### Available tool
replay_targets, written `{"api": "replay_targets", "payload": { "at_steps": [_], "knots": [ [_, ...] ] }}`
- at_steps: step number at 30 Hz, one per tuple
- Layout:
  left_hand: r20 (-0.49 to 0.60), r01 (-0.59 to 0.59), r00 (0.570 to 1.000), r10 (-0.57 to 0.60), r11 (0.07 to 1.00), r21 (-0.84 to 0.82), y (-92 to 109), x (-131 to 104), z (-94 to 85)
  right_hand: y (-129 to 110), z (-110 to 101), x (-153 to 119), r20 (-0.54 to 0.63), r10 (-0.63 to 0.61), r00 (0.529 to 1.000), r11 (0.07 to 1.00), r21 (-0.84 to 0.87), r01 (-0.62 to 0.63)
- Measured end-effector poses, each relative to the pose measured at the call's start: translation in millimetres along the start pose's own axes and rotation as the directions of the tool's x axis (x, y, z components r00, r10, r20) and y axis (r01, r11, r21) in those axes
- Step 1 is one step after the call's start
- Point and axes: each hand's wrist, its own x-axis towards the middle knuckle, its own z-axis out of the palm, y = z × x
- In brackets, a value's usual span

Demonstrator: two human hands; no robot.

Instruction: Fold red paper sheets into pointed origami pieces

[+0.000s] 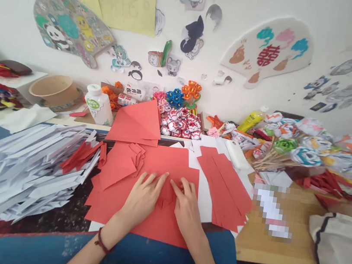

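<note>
Both hands work on a small piece of folded red paper (pixel 164 195), which blends into the large red sheets (pixel 165 226) beneath it. My left hand (pixel 143 192) presses its left side, index fingertip near the top edge. On the right side, my right hand (pixel 187 203) holds it with a bent index finger. My thumbs are mostly hidden. Small cut red squares (pixel 121 163) lie in a loose stack beyond my left hand. Long red strips (pixel 223 187) rest on white paper to the right. A larger stack of red paper (pixel 138 122) sits farther back.
A big pile of folded white paper strips (pixel 33 168) with some red ones covers the left side. Along the wall stand a white bottle (pixel 99 104), red-and-white paper flowers (pixel 182 124) and a yellow bottle (pixel 253 119). Paper flowers on sticks (pixel 307 155) lie above a wooden stool (pixel 277 251).
</note>
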Motion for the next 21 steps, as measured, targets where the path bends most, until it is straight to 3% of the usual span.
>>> {"api": "replay_targets", "payload": {
  "at_steps": [8,10,13,16,21],
  "knots": [
    [-0.068,0.101,0.99,-0.125,0.954,-0.282,-5,8,-5.6,0,1,-2,-0.066,0.044,0.997,0.987,0.156,-0.034],
    [-0.12,0.163,0.969,-0.215,0.925,-0.342,-4,12,-4.9,-1,2,-3,-0.078,0.037,0.996,0.986,0.167,-0.023],
    [-0.158,0.288,0.927,-0.34,0.916,-0.278,2,17,-2.9,-3,2,-5,-0.079,0.038,0.996,0.982,0.188,-0.023],
    [-0.083,0.343,0.927,-0.367,0.915,-0.211,8,22,-2.7,-1,-1,-4,-0.087,0.056,0.995,0.961,0.274,-0.03],
    [0.041,0.258,0.964,-0.263,0.889,-0.378,5,29,-12.5,7,-23,12,-0.015,0.205,0.979,0.84,0.517,-0.168]
  ]
}}
